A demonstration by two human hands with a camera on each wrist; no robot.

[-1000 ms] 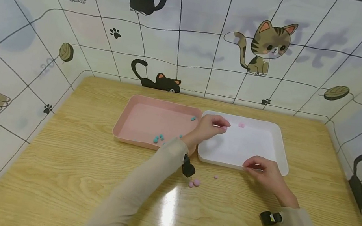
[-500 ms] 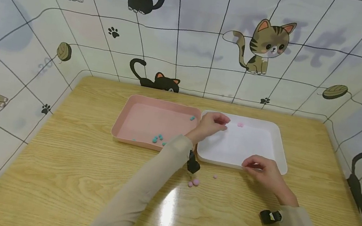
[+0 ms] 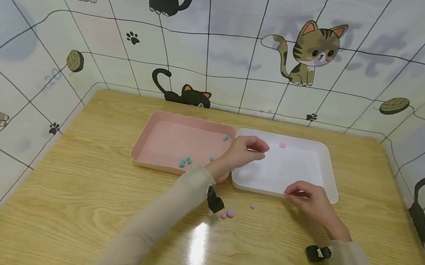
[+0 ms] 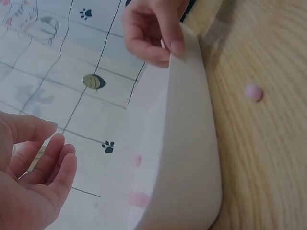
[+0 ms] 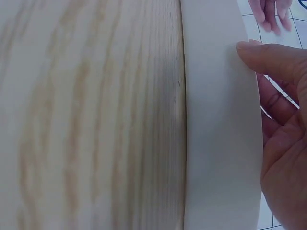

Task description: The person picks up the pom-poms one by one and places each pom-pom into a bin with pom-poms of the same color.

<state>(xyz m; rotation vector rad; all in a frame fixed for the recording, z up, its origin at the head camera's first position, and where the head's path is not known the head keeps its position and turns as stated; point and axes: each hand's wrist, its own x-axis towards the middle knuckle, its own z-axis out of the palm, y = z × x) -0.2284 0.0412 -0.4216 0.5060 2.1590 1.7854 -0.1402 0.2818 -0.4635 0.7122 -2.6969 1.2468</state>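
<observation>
Over the left part of the white tray (image 3: 286,195), my left hand (image 3: 244,151) hovers with loosely bent fingers, the thumb apart from them. Nothing shows between those fingers in the left wrist view. My right hand (image 3: 312,205) pinches the tray's front rim, thumb outside, as the right wrist view (image 5: 283,105) also shows. Small pink pieces (image 3: 283,145) lie inside the white tray near its back wall. On the table in front of the trays are two pink balls (image 3: 230,213) close together and a smaller pink ball (image 3: 253,206) apart from them.
A pink tray (image 3: 179,131) adjoins the white one on the left and holds several small teal balls (image 3: 182,163). My left forearm (image 3: 164,218) crosses in front of its right corner. Behind the wooden table (image 3: 70,202) stands a wall covering (image 3: 229,55) printed with cats.
My left hand has shifted only slightly above the white tray, and the gap between its thumb and fingers looks wider. The right hand stays at the rim.
</observation>
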